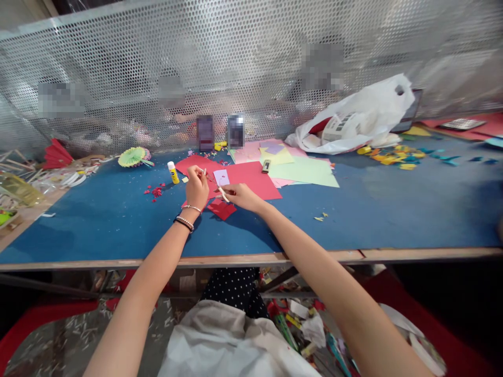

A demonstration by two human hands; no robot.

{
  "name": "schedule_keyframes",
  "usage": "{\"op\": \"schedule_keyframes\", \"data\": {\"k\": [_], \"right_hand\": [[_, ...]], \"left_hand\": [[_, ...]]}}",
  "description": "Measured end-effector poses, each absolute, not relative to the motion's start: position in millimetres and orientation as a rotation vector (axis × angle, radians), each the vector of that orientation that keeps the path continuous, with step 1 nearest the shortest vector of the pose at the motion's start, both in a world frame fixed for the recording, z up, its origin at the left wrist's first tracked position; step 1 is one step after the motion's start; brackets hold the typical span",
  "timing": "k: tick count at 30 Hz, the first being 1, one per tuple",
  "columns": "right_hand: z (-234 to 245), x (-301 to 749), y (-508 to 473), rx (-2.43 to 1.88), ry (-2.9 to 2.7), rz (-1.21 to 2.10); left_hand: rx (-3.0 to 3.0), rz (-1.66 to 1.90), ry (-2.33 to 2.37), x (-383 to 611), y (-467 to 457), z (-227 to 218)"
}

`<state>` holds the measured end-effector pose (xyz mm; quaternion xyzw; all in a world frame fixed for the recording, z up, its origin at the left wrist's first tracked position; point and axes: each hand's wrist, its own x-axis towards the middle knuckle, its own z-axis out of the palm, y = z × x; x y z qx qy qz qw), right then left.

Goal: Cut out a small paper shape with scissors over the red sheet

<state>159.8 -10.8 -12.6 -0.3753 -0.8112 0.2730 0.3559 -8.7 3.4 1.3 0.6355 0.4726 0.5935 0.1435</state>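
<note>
My left hand (pixel 197 184) is raised over the red paper with its fingers pinched together; what they hold is too small to make out. My right hand (pixel 240 196) is closed on small scissors (pixel 223 195) with white handles, whose thin blades point toward the left hand. Under and behind both hands lie sheets of red paper (pixel 255 180), with a small lilac paper piece (pixel 221 177) on top. A folded red paper piece (pixel 222 209) lies just below the scissors. Left of my left hand stands a yellow glue stick (pixel 173 174) with a white cap, near red paper scraps (pixel 156 192).
A small sharpener-like object (pixel 266 166) rests on the red paper. Pastel sheets (pixel 310 172) and a white plastic bag (pixel 353 118) lie to the right. A pleated green paper rosette (pixel 132 157) is at the left. A perforated metal screen (pixel 251 68) borders the blue table (pixel 373 214).
</note>
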Motion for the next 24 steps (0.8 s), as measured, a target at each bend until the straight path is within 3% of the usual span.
{"op": "schedule_keyframes", "data": {"k": [14, 20, 24], "right_hand": [[-13, 159, -9, -0.941, -2.082, 0.720], [-13, 159, -8, -0.875, -1.984, 0.914], [-10, 159, -10, -0.858, -1.965, 0.977]], "left_hand": [[1.722, 1.689, 1.282, -6, 6, 0], [1.387, 1.332, 0.904, -7, 13, 0], [1.285, 1.324, 0.815, -7, 11, 2]]}}
